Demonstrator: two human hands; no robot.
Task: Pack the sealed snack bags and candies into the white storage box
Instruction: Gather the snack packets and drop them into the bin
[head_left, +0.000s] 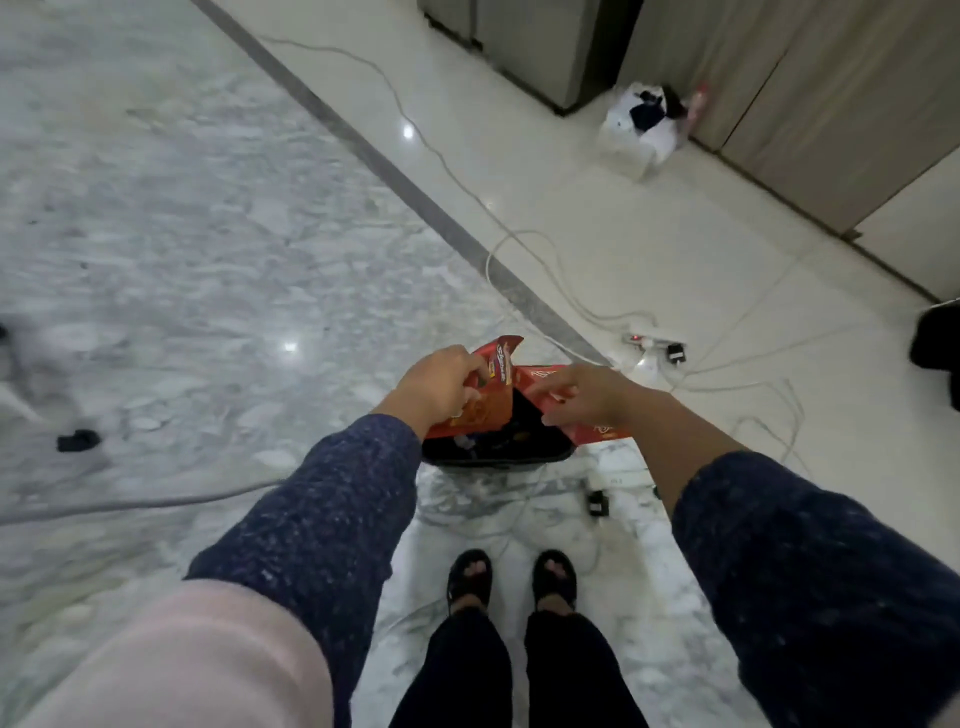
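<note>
I stand on a marble floor and look down at my feet. My left hand (439, 387) grips one red snack bag (485, 402) by its upper part. My right hand (589, 397) holds a second red snack bag (597, 431) by its top edge. Both bags hang over a dark bin (498, 449) on the floor right in front of me, with dark contents inside. No white storage box is in view.
White cables (519, 244) run across the floor to a power strip (647, 343) beyond the bin. A small black plug (597, 503) lies near my right foot. A white bag (641, 130) sits by grey cabinets at the far right. A small black item (78, 440) lies at left.
</note>
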